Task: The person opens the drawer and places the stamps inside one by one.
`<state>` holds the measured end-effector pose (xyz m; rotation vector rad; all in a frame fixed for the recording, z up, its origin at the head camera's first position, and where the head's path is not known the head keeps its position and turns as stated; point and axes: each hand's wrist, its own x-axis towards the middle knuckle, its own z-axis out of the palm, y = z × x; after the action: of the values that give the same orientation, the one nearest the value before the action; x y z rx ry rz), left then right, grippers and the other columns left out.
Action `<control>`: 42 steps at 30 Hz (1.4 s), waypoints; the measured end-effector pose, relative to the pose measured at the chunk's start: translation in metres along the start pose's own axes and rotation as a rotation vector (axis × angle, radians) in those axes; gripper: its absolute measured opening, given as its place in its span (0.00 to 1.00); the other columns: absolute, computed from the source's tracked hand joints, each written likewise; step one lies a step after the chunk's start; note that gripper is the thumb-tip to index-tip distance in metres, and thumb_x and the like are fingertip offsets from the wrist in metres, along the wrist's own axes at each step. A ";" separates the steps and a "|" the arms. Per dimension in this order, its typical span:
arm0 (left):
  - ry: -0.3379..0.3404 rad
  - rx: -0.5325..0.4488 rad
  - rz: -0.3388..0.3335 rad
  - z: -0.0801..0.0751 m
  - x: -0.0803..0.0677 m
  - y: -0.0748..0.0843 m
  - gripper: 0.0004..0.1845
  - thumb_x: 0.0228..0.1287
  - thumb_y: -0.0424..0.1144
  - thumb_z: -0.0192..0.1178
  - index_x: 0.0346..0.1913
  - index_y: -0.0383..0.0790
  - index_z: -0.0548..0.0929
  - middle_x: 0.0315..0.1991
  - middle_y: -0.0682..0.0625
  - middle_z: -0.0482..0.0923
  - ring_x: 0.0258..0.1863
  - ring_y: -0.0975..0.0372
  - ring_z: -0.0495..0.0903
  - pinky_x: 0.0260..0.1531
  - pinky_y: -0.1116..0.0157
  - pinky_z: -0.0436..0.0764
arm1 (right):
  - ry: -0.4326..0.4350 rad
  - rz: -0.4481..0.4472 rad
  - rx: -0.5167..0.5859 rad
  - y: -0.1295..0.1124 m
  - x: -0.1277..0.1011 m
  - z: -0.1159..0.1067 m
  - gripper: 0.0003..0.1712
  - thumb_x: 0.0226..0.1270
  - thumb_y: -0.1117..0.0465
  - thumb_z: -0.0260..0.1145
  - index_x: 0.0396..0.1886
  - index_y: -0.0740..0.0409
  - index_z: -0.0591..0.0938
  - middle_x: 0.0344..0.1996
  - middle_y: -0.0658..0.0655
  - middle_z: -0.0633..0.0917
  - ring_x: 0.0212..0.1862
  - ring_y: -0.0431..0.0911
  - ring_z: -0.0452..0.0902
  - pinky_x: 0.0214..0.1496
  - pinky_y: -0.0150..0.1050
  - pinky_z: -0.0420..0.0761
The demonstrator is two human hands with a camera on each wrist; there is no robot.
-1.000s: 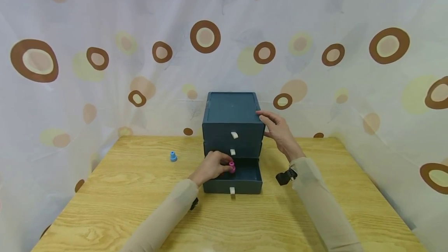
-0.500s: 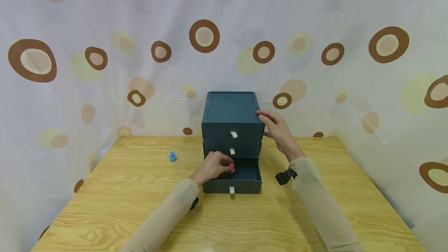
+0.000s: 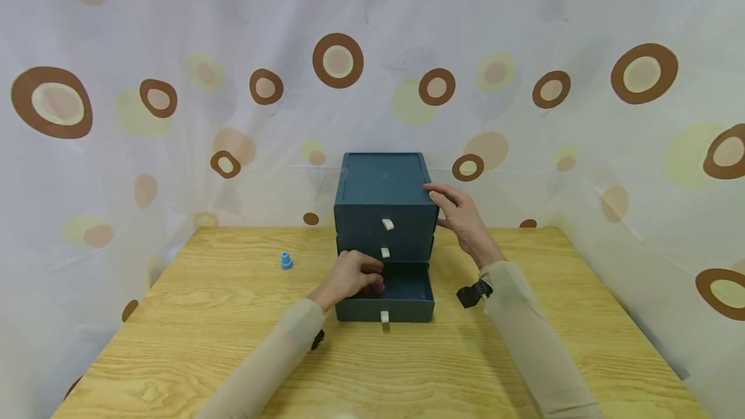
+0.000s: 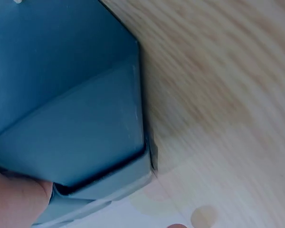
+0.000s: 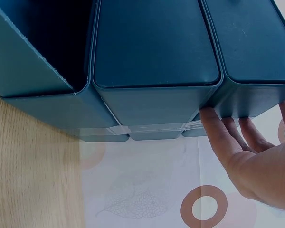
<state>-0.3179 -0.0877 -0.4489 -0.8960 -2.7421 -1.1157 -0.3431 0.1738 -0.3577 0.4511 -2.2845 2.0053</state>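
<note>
The left hand point(image 3: 348, 279) reaches into the pulled-out bottom drawer point(image 3: 407, 306) of the dark blue three-drawer plastic cabinet point(image 3: 384, 209), fingers curled round a small pink bottle-shaped piece point(image 3: 378, 287) (mostly hidden). The right hand point(image 3: 461, 217) rests straight fingers against the cabinet's upper right side, bracing it. Best set the piece flat inside the drawer before letting go. A small blue cap-shaped piece point(image 3: 286, 260) stands well apart on the wooden worktop point(image 3: 192, 335).

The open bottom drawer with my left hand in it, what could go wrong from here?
1. The left hand holds the pink piece low in the bottom drawer; pushing the drawer shut too soon could pinch fingers.
2. The right hand only touches the cabinet's side; a hard push might shift the cabinet.
</note>
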 end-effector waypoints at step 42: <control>0.357 -0.332 -0.262 -0.057 -0.053 -0.052 0.09 0.68 0.38 0.62 0.44 0.38 0.87 0.34 0.44 0.88 0.33 0.56 0.87 0.36 0.58 0.83 | -0.009 -0.003 -0.011 0.000 0.000 0.000 0.27 0.77 0.47 0.53 0.69 0.54 0.72 0.72 0.57 0.65 0.76 0.53 0.54 0.68 0.63 0.66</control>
<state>-0.3114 -0.1808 -0.4528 -0.3112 -2.4644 -1.6283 -0.3432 0.1737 -0.3579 0.4630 -2.2971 1.9931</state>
